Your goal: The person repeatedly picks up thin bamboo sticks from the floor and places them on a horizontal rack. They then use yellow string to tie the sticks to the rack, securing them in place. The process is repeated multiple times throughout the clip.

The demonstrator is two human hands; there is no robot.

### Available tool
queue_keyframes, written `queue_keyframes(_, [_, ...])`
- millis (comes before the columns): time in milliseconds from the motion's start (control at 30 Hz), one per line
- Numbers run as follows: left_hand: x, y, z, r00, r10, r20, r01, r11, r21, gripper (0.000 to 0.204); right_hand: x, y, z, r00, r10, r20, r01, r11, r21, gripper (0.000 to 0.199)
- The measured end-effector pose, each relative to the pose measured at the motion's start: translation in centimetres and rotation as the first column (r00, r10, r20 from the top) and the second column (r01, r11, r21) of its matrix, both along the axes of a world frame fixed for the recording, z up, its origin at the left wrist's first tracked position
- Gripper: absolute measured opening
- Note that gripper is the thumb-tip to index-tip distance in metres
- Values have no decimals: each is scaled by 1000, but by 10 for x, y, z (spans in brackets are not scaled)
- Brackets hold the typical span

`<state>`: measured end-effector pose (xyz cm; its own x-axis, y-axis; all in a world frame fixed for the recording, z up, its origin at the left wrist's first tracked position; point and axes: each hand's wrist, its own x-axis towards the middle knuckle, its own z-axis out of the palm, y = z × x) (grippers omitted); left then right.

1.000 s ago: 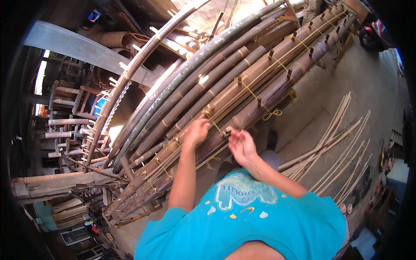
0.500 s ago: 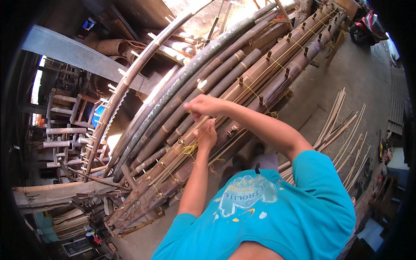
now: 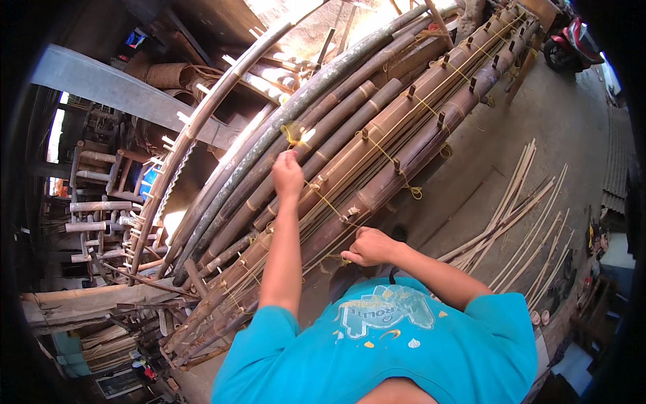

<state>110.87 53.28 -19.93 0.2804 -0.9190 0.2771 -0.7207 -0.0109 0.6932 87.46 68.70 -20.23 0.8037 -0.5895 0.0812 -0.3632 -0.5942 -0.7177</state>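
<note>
A yellow cord (image 3: 328, 201) runs slantwise across a long bundle of thin bamboo strips (image 3: 420, 132) lying between brown bamboo poles. My left hand (image 3: 288, 175) is closed on the cord over the far side of the bundle, and a loose yellow tangle of it sticks up beyond my fingers. On the near side, my right hand (image 3: 369, 246) is closed beside the purplish-brown bamboo pole (image 3: 387, 182), with the cord leading to its fingers. Short dark pegs (image 3: 441, 120) stand up in rows along the poles, and yellow lashings cross between them.
More thick bamboo poles (image 3: 340, 108) lie behind the bundle. A curved pole with pegs (image 3: 195, 128) rises at the left, near bamboo chair frames (image 3: 101, 205). Loose pale strips (image 3: 508, 209) lie on the floor to the right. A red motorbike (image 3: 568, 47) stands at the far right.
My hands were close together above the bundle, the right one over the left. Now they are apart: the left has moved up and away, the right down toward me, with cord stretched between.
</note>
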Motion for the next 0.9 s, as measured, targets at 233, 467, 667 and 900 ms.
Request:
queue_keyframes(233, [42, 21, -7, 984, -166, 56, 147, 955, 257, 41, 55, 51, 0, 988, -132, -80, 128, 990, -51, 21])
queue_keyframes(467, [150, 172, 26, 947, -267, 179, 115, 801, 587, 37, 145, 117, -11, 564, -826, 15, -454, -295, 841, 27])
queue_keyframes(667, [135, 226, -43, 953, -298, 57, 287, 946, 148, 35, 274, 82, 69, 422, -709, 565, 434, 705, 560, 31])
queue_keyframes(900, [112, 209, 20, 982, -184, -29, 168, 810, 561, 35, 254, -52, 12, 756, -578, -307, 480, 809, -340, 57])
